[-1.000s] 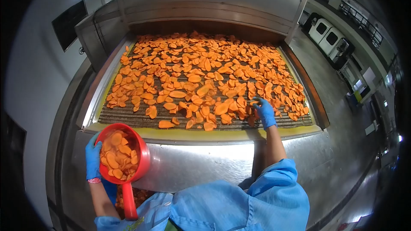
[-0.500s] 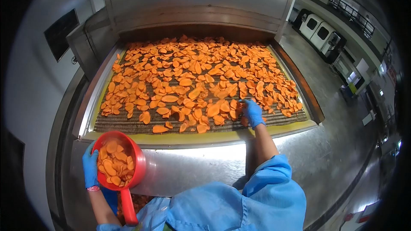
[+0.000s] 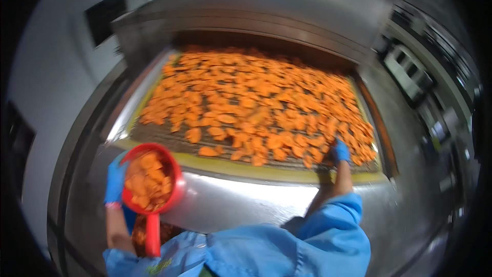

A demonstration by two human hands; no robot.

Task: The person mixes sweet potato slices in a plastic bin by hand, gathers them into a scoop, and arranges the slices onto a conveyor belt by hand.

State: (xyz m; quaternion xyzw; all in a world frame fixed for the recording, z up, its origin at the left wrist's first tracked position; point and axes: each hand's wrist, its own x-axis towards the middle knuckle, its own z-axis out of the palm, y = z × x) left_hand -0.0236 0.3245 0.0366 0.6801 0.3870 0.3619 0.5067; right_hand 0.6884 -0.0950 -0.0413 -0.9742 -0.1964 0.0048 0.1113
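My left hand (image 3: 117, 180), in a blue glove, grips the rim of a red plastic dipper (image 3: 177, 178) on its left side. Orange vegetable slices (image 3: 147, 179), perhaps carrot or sweet potato, fill the dipper, and its handle points down toward my body. Many more orange slices (image 3: 246, 107) lie spread across a mesh conveyor belt (image 3: 169, 134). My right hand (image 3: 339, 153), also gloved in blue, reaches down among the slices near the belt's right front corner. Motion blur hides its fingers, so I cannot tell whether it holds a slice.
A yellow strip (image 3: 225, 166) edges the belt, with a shiny metal ledge (image 3: 241, 195) in front. Below the dipper, a container with reddish-brown pieces (image 3: 166, 232) partly shows. A metal housing (image 3: 271, 10) stands behind the belt. White machinery (image 3: 407, 69) is far off to the right.
My right hand has moved rightward along the belt's front. The view has tilted and shifted, with more blur. My left hand still holds the filled dipper.
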